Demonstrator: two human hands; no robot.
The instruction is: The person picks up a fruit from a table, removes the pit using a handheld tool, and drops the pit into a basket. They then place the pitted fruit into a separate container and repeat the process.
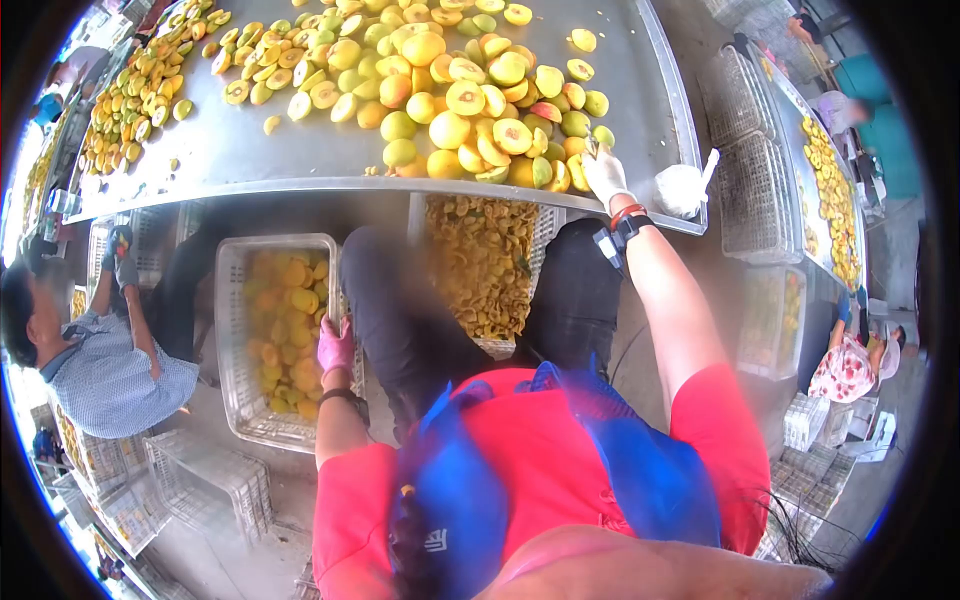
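Observation:
My left hand [336,345], in a pink glove, is at the right rim of a white plastic crate [228,330] holding halved yellow fruit [290,350]. Its fingers are bent at the rim, wrapped over it. My right hand [606,173], in a white glove, is at the front edge of the metal table [270,170], beside the right end of a big pile of cut fruit [450,100]. Its fingertips point toward the pile, and something small and dark shows at them, too small to name.
Between my knees stands a crate of fruit scraps [485,265]. A white bag [680,190] lies at the table's right corner. Stacked crates [752,190] stand on the right. A co-worker [120,370] sits at the left; another person [845,370] is far right.

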